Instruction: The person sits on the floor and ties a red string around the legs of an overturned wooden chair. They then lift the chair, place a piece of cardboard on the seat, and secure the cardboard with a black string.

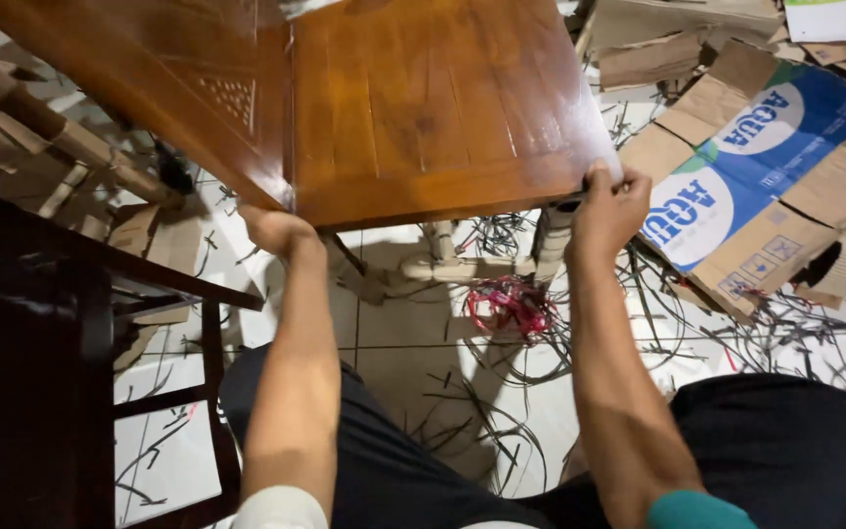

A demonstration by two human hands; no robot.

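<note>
Wooden panel (423, 108): glossy, reddish-brown, held up above the floor and tilted; its near edge runs from one hand to the other. A second, carved piece (178, 88) joins it on the left along a seam.
Left hand (276, 233): at the near left corner of the panel, just below the seam. Most of the hand is tucked under the wood, so how far the fingers are spread cannot be told; the knuckles press against the underside.
Right hand (607, 211): at the near right corner of the panel. Fingers are curled tight over the edge, thumb on the near face, closed in a firm grip on the wood.
Floor (394, 333): pale tiles, strewn with thin dark strips (472, 421).
Red cord (509, 306): a tangled bundle on the floor, below the near edge of the panel, between the two forearms.
Cardboard box (766, 186): flattened, blue and white print, lying on the floor right of the right hand, well apart from it.
Dark wooden frame (100, 372): stands at the left edge, beside the left forearm.
</note>
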